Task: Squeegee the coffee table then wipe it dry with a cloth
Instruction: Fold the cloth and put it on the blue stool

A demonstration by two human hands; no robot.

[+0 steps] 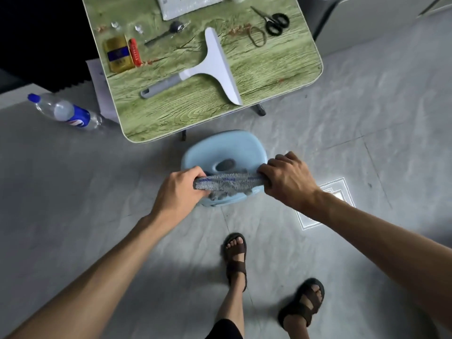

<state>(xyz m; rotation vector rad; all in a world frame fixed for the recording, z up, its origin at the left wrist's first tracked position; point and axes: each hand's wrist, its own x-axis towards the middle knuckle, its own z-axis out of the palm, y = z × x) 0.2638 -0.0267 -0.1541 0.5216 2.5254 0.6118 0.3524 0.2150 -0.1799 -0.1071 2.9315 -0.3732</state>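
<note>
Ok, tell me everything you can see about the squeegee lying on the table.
The squeegee is T-shaped: a wide white head, plastic by its look, narrowing into a grey handle with a slot at its end. It lies flat on the green wood-grain table, towards the near edge, with the handle pointing to the near left and the long blade edge facing right. Only the table touches it.

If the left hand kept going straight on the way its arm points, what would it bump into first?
Probably the light blue stool just beyond it: the left hand, gripping the grey cloth, points towards its seat. Depth is hard to judge from above.
</note>
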